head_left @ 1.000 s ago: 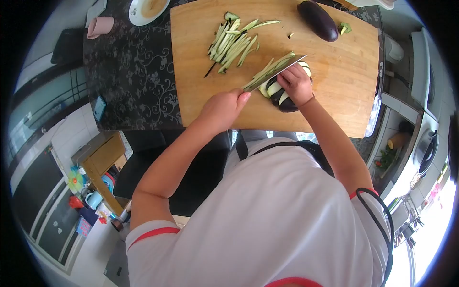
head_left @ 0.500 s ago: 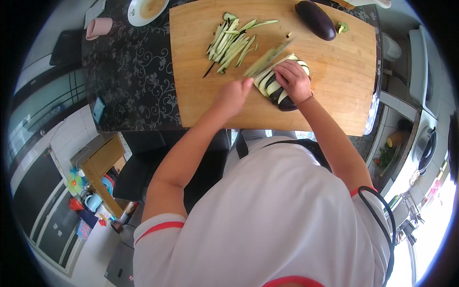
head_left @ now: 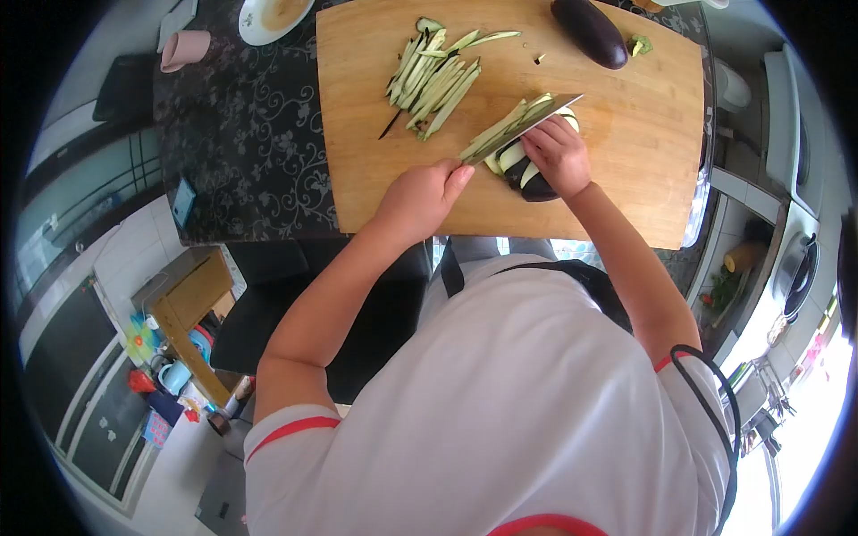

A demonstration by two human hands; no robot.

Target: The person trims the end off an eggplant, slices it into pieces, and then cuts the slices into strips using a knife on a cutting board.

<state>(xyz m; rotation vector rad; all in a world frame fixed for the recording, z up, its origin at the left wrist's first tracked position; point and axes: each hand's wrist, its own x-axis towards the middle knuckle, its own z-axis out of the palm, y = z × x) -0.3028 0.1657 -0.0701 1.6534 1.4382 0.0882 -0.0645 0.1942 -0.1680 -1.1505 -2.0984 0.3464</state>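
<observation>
My left hand [head_left: 418,201] is closed round the handle of a knife [head_left: 527,125], whose blade slants up to the right with pale strips lying along it. My right hand [head_left: 560,154] presses on a sliced eggplant [head_left: 539,188] just to the right of the blade, fingers bent and held together. Both rest over a wooden cutting board [head_left: 626,196]. A pile of eggplant strips [head_left: 433,85] lies at the board's upper left. Near the upper right edge is a whole dark eggplant [head_left: 590,33], with a green stem piece [head_left: 640,45] beside it.
The board sits on a dark, floral-patterned table [head_left: 250,152]. To its left are a white plate [head_left: 259,29], a pink cup [head_left: 186,50] and a phone-like object [head_left: 183,203] at the table's edge. A black chair [head_left: 268,313] stands below.
The knife went from blurred motion beside the eggplant back to a clear slanted position against it. The strip pile has more pieces on its right side. My right hand has shifted slightly right.
</observation>
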